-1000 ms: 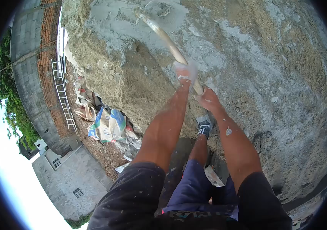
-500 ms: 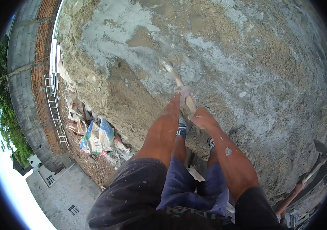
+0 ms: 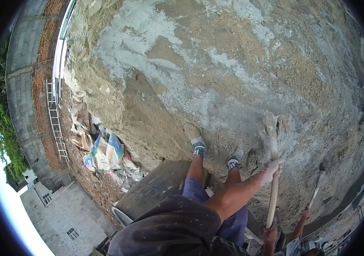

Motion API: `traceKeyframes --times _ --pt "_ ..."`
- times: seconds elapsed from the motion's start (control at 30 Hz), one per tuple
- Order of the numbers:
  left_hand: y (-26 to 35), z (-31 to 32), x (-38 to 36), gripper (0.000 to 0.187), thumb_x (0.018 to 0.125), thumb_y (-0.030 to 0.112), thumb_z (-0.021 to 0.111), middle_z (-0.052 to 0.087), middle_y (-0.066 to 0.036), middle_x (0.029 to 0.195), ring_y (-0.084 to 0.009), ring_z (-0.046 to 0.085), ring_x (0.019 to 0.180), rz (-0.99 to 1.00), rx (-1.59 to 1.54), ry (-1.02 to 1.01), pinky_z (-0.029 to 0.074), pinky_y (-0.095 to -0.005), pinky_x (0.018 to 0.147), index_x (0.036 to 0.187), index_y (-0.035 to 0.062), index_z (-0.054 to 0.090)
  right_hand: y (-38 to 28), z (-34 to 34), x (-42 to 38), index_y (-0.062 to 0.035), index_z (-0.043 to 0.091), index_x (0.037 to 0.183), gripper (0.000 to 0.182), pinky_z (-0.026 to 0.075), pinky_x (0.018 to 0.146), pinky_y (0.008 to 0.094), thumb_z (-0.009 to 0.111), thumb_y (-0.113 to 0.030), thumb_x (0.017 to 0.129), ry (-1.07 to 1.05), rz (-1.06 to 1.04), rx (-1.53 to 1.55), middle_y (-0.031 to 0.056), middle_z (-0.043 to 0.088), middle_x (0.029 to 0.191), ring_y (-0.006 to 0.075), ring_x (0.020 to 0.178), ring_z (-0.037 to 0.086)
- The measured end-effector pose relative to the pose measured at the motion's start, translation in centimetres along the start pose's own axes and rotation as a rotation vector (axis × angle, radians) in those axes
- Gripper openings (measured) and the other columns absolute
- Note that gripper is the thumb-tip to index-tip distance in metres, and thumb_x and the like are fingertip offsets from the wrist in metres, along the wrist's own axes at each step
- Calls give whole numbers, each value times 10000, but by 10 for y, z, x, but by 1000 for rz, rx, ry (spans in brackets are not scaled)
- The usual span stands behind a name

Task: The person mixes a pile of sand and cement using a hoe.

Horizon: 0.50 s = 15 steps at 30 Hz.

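My left hand (image 3: 272, 170) is wrapped around the middle of a shovel's wooden handle (image 3: 273, 194), to the right of my legs. Close to my body, my right hand (image 3: 269, 234) grips the rear end of the same handle. The shovel head (image 3: 270, 123) meets the pile at the far end, where dust and loose material partly hide the blade. Beneath it spreads a wide heap of brown sand (image 3: 156, 113) streaked with grey cement powder (image 3: 141, 40). My feet, in striped footwear (image 3: 198, 147), stand at the heap's near side.
At the right, another person's arm (image 3: 299, 224) holds a long-handled tool (image 3: 317, 190). A dark flat board (image 3: 152, 187) lies left of my legs. Torn cement bags (image 3: 105, 153) lie farther left, near a ladder (image 3: 54, 121) along a brick and block wall (image 3: 22, 64).
Both hands and the shovel have swung from in front of me to my right. My right hand has drawn back toward my body. The view has shifted, bringing the dark board into sight.
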<state>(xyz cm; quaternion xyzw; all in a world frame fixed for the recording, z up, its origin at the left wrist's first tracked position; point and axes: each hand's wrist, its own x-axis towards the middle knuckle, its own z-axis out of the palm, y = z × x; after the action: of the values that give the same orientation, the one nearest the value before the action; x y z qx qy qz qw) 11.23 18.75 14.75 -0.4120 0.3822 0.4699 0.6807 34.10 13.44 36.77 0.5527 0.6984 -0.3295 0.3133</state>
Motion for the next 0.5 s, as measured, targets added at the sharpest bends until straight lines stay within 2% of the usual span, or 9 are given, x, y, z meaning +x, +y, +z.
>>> traceKeyframes --times 0.03,0.13,0.17,0.2,0.23,0.27,0.3,0.4,0.5 --pt "-19 2 -9 243 816 328 692 486 45 649 -112 472 559 -65 -28 -55 400 -317 532 753 172 517 16 1 -12 33 540 1106 421 486 703 486 656 -154 747 125 -71 -101 233 634 851 421 766 623" --pt "-24 2 -34 242 810 318 698 489 43 629 -112 484 538 -64 -189 -45 396 -304 506 729 172 523 38 -22 -6 19 521 1161 480 480 754 522 664 -164 740 6 31 -206 269 628 932 464 859 610" --pt "-14 -10 -39 242 808 315 701 492 41 621 -113 490 528 26 -199 1 396 -299 495 723 168 528 39 -14 13 18 528 988 339 480 672 462 693 -172 761 116 -117 -155 243 617 827 446 735 589" --pt "14 -20 -42 242 805 312 704 496 39 613 -114 495 518 130 -201 38 397 -294 484 716 165 533 44 4 37 -2 520 1034 340 473 714 482 676 -173 784 169 -180 -112 246 616 884 447 813 601" --pt "48 -28 -50 242 803 308 707 499 37 606 -116 500 508 236 -205 71 398 -289 474 710 162 538 26 16 64 -14 518 1075 367 479 727 484 676 -180 788 40 -182 -99 248 619 910 449 836 602" --pt "89 -42 -65 233 801 291 707 503 35 597 -118 506 497 335 -228 136 400 -284 462 704 156 545 -19 20 100 -25 517 1116 396 485 740 485 677 -188 792 -87 -183 -89 251 623 936 450 859 604" --pt "139 -62 -89 224 800 273 708 506 33 588 -121 512 486 433 -253 202 403 -279 450 699 150 552 -78 33 122 -37 523 1148 414 494 765 485 676 -203 801 -59 -219 -18 243 621 967 450 887 602" --pt "274 -123 -183 201 804 230 724 505 18 623 -137 515 517 800 -284 275 426 -290 479 781 127 554 -213 100 202 -27 537 1140 461 497 765 486 711 -222 760 -2 -685 88 226 621 927 433 865 607" --pt "374 -173 -303 207 830 192 709 519 -11 712 -135 520 571 1239 -219 338 455 -301 524 869 90 533 -400 132 212 4 560 1117 466 501 806 473 726 -224 746 -11 -871 196 244 625 1027 412 951 610"
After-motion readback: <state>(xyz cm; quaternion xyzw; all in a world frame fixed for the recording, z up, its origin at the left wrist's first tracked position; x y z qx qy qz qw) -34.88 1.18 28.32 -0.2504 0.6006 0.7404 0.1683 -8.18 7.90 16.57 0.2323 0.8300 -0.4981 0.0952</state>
